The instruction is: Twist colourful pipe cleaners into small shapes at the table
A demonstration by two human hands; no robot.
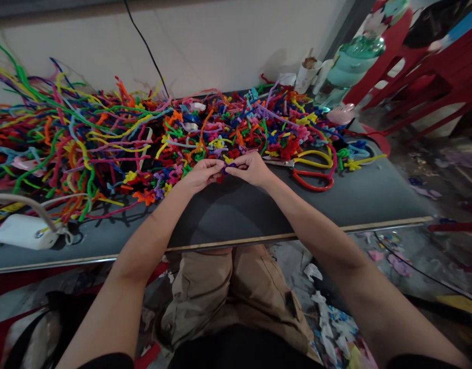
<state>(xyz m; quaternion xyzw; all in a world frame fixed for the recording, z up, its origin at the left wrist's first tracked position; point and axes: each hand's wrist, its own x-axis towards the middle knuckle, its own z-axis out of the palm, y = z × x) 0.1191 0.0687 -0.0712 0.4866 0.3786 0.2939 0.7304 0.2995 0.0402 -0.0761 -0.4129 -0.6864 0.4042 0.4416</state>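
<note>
Between my two hands is a small dark purple pipe cleaner piece (230, 166), pinched at both sides. My left hand (205, 173) has its thumb and fingers closed on its left end. On the other end, the fingers of my right hand (251, 168) are pressed together. Most of the piece is hidden by the fingertips. Both hands are just above the front of a heap of coloured pipe cleaners (116, 123). Many in the heap are twisted into small flower shapes, such as a yellow flower (130, 177). Scissors (312, 171) with yellow and red handles lie right of my right hand.
The grey table (358, 202) has its front edge above my knees. A white power bank (26, 231) with a cable lies at the left. A green plastic bottle (349, 66) and a white cup (308, 74) stand at the back right. Red chairs (431, 82) are beyond.
</note>
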